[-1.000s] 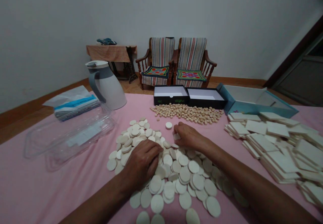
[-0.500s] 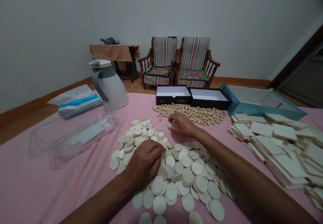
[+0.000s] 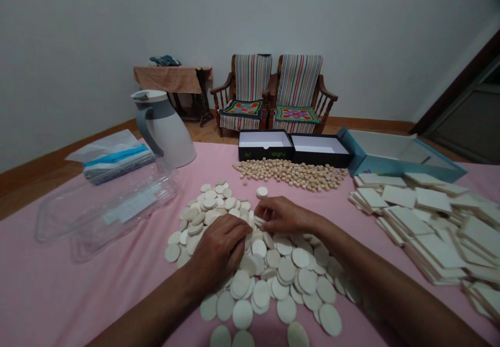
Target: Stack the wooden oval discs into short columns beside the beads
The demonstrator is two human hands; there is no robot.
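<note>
A wide spread of flat cream discs (image 3: 285,279) covers the pink cloth in front of me. My left hand (image 3: 221,248) lies palm down on the discs, fingers curled over them; whether it grips any is hidden. My right hand (image 3: 283,215) sits at the far edge of the spread, its fingertips pinching a disc (image 3: 258,221). One lone disc (image 3: 262,192) lies just beyond those fingers. Farther back is a heap of small tan pellets (image 3: 291,174). To the right stand stacks of cream square tiles (image 3: 425,232).
Two open black boxes (image 3: 292,146) and a blue box (image 3: 394,154) stand beyond the pellets. On the left are a white jug (image 3: 164,133), a clear plastic tray (image 3: 117,211) and a packet (image 3: 117,162), all near the pink cloth's (image 3: 78,263) far edge.
My right hand has drawn back toward me from beside the lone disc to the edge of the spread. My left hand has stayed in place, and the view has shifted slightly.
</note>
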